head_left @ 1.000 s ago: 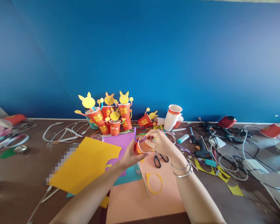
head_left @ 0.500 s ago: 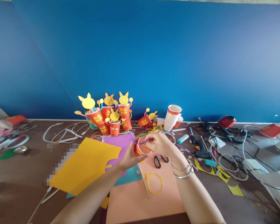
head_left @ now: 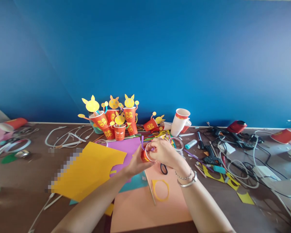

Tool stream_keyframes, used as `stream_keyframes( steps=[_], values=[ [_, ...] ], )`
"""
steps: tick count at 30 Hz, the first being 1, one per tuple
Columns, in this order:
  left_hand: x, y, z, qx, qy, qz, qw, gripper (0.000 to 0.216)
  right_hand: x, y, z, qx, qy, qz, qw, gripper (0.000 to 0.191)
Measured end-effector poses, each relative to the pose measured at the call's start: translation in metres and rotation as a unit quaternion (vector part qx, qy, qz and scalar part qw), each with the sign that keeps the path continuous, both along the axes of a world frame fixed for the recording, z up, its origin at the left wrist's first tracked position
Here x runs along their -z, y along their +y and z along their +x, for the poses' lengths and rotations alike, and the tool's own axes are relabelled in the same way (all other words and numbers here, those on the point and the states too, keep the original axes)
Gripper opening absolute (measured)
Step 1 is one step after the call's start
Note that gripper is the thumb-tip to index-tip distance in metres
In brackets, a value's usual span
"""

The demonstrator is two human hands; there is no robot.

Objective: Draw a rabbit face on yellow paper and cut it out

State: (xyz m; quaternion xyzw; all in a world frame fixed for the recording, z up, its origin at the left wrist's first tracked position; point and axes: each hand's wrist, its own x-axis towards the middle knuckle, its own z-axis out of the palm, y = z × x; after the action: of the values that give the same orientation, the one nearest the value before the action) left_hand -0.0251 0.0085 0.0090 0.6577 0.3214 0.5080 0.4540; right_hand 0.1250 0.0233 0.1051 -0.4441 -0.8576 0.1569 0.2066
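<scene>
My left hand (head_left: pixel 135 160) is wrapped round a red paper cup (head_left: pixel 145 157) and holds it tilted, its mouth turned to the right. A purple straw (head_left: pixel 142 142) stands up at the cup's rim, and a purple length crosses the mouth. My right hand (head_left: pixel 163 151), fingers closed in a pinch, is at the cup's opening on that purple straw; its fingertips are partly hidden inside. Under the hands lies a sheet of peach paper (head_left: pixel 145 212). On it are a yellow paper ring (head_left: pixel 168 191), a thin stick (head_left: pixel 150 188) and scissors (head_left: pixel 164 169), half covered by my right wrist.
Several red cups with yellow animal heads (head_left: pixel 120 120) stand at the back. White stacked cups (head_left: pixel 178 126) are right of them. Yellow paper (head_left: pixel 87 171) and purple paper (head_left: pixel 129 147) lie left. At right are a glue gun (head_left: pixel 210 157), cables (head_left: pixel 254 158) and paper scraps (head_left: pixel 245 198).
My right hand has moved slightly left and deeper into the cup's mouth. The cup has tipped further, and the purple straw at its rim now points more upright.
</scene>
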Motion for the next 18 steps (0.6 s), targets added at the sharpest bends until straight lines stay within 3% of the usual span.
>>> stream_keyframes(
  steps=[11, 18],
  values=[
    [0.0005, -0.0046, 0.0056, -0.014, -0.01, -0.018, 1.0, 0.073, 0.0018, -0.003, -0.0003, 0.029, -0.087, 0.026, 0.995, 0.015],
    [0.0022, -0.0001, 0.0022, -0.023, 0.027, -0.01, 0.999, 0.063, -0.0025, -0.003, 0.0017, 0.007, -0.064, 0.033, 0.997, 0.022]
  ],
)
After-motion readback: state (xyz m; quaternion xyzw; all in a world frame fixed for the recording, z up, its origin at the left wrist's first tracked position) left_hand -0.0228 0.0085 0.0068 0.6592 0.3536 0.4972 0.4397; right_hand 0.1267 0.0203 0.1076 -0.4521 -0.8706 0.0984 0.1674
